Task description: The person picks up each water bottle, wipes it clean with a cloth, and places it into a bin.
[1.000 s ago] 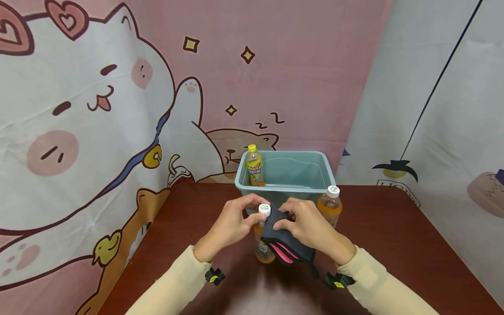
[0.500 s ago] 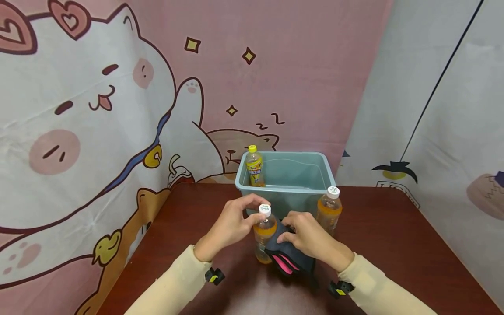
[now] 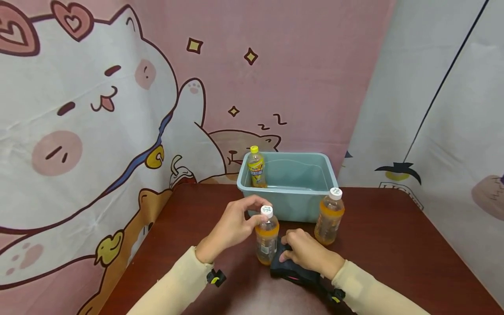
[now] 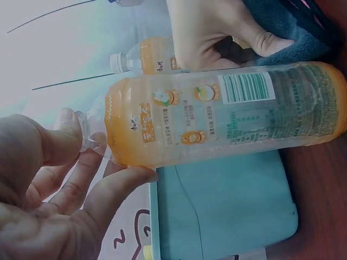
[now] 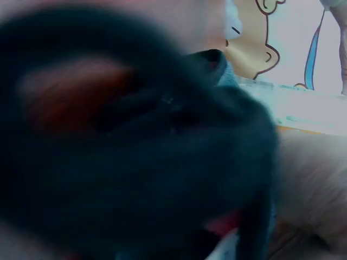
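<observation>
Left hand (image 3: 236, 222) pinches the bottle (image 3: 267, 241) near its cap (image 3: 267, 211); label (image 4: 184, 116) Chinese, barcoded, fine print illegible; right hand (image 3: 305, 251) grips dark fleece cloth (image 3: 291, 269), partly hidden

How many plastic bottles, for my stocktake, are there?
3: one bottle held by the left hand, a yellow-capped bottle inside the bin, another bottle by its right front corner. The bin may hide more.
</observation>
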Demonstrator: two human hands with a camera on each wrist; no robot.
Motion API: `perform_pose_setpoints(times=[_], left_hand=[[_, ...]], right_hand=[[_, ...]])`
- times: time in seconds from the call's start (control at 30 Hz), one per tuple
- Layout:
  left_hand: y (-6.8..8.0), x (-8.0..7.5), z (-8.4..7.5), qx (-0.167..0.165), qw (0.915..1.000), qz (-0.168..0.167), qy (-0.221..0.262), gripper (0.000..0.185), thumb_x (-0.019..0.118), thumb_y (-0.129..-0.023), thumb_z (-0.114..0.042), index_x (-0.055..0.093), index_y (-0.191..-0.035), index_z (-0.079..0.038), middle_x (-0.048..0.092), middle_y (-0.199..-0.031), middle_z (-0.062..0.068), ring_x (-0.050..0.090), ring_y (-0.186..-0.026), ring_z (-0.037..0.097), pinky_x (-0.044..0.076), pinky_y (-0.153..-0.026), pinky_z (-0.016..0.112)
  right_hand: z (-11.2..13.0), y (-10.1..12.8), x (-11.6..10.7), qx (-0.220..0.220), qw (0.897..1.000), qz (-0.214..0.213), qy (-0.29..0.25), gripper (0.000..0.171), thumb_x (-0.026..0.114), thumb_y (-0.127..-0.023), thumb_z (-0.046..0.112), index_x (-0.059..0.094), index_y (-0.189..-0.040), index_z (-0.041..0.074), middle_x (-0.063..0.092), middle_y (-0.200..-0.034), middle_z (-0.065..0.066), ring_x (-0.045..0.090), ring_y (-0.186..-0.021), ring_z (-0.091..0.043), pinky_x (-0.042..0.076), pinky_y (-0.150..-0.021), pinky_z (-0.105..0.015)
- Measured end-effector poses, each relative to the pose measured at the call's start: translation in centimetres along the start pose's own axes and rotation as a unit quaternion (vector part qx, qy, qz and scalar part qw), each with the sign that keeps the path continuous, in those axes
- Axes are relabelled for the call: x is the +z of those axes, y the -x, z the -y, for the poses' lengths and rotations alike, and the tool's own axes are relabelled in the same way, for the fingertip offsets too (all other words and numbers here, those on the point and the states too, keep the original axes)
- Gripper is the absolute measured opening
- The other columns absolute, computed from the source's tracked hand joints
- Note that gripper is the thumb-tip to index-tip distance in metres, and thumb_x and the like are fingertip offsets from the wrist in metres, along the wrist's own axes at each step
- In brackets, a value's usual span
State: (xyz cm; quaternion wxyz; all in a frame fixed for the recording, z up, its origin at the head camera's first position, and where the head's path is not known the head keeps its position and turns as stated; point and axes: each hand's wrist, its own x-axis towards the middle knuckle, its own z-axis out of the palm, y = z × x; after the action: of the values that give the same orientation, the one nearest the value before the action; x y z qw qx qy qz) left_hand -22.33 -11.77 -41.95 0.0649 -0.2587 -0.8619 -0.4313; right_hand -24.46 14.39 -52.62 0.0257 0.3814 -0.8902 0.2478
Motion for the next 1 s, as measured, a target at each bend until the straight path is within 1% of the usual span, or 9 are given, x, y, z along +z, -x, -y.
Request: perform_pose_setpoints(times=[0.07,0.17,0.33,0.4,0.57,0.73,0.87,1.0], left_hand=[[-0.1,-0.1,0.0,0.003,1.0,-0.002,-0.002,0.032,0.088,-0.105,-0.01,0.079,-0.134,-0.022,0.085,-0.133,-0.005,0.077,-0.114,0.014,0.066,-0.094,0.029],[-0.2,-0.1,-0.1,0.004,1.0,-0.007,-0.004,0.033,0.088,-0.105,-0.01,0.079,-0.134,-0.023,0.085,-0.133,-0.005,0.077,-0.115,0.014,0.067,-0.096,0.032],[-0.1,-0.1,-0.1,-0.004,1.0,-0.004,-0.002,0.033,0.088,-0.105,-0.011,0.079,-0.134,-0.024,0.084,-0.134,-0.005,0.077,-0.117,0.015,0.068,-0.098,0.033],[0.0,0.0,0.0,-0.004,1.0,-0.002,0.0,0.032,0.087,-0.105,-0.011,0.079,-0.134,-0.023,0.084,-0.134,-0.005,0.077,-0.117,0.015,0.068,-0.098,0.033],[0.1,0.1,0.0,-0.004,1.0,-0.003,0.0,0.032,0.088,-0.105,-0.011,0.079,-0.133,-0.022,0.084,-0.133,-0.004,0.078,-0.116,0.015,0.069,-0.098,0.033],[0.1,0.0,0.0,-0.002,1.0,-0.008,-0.002,0.033,0.088,-0.105,-0.01,0.079,-0.134,-0.021,0.085,-0.133,-0.003,0.078,-0.116,0.016,0.068,-0.098,0.035],[0.1,0.0,0.1,0.001,0.9999,-0.01,-0.006,0.034,0.088,-0.104,-0.009,0.079,-0.134,-0.021,0.086,-0.132,-0.002,0.078,-0.116,0.016,0.066,-0.098,0.034],[0.1,0.2,0.2,0.001,1.0,-0.009,-0.003,0.033,0.088,-0.104,-0.009,0.079,-0.134,-0.021,0.086,-0.131,-0.002,0.078,-0.115,0.016,0.066,-0.096,0.033]], right_hand=[[-0.1,-0.1,0.0,0.001,1.0,-0.002,-0.003,0.024,0.101,-0.092,0.019,0.079,-0.084,0.014,0.059,-0.075,0.009,0.049,-0.068,0.005,0.041,-0.059,-0.018],[-0.1,-0.4,-0.2,0.002,1.0,-0.005,-0.004,0.027,0.101,-0.092,0.021,0.077,-0.082,0.016,0.057,-0.073,0.011,0.047,-0.067,0.004,0.04,-0.059,-0.019],[0.0,-0.4,-0.5,0.009,1.0,-0.003,-0.02,0.021,0.102,-0.092,0.022,0.083,-0.087,0.013,0.065,-0.076,0.012,0.05,-0.071,0.004,0.045,-0.062,-0.02],[0.1,-0.3,-0.6,0.012,0.999,-0.008,-0.028,0.019,0.102,-0.092,0.022,0.086,-0.092,0.012,0.069,-0.08,0.011,0.053,-0.074,0.004,0.047,-0.064,-0.02],[0.7,-0.1,-1.5,0.01,0.998,-0.037,-0.051,0.019,0.101,-0.093,0.021,0.089,-0.101,0.009,0.074,-0.088,0.007,0.06,-0.079,0.004,0.053,-0.068,-0.02],[1.2,-0.2,-2.7,0.014,0.995,-0.067,-0.066,0.018,0.099,-0.095,0.023,0.091,-0.106,0.011,0.076,-0.091,0.008,0.061,-0.076,0.004,0.054,-0.065,-0.02],[1.6,-0.2,-3.6,0.011,0.993,-0.087,-0.073,0.016,0.099,-0.095,0.022,0.091,-0.106,0.013,0.075,-0.091,0.01,0.058,-0.072,0.004,0.051,-0.062,-0.02],[2.0,-0.2,-4.4,0.0,0.991,-0.11,-0.071,0.013,0.101,-0.093,0.022,0.089,-0.098,0.018,0.073,-0.087,0.013,0.055,-0.069,0.003,0.049,-0.061,-0.02]])
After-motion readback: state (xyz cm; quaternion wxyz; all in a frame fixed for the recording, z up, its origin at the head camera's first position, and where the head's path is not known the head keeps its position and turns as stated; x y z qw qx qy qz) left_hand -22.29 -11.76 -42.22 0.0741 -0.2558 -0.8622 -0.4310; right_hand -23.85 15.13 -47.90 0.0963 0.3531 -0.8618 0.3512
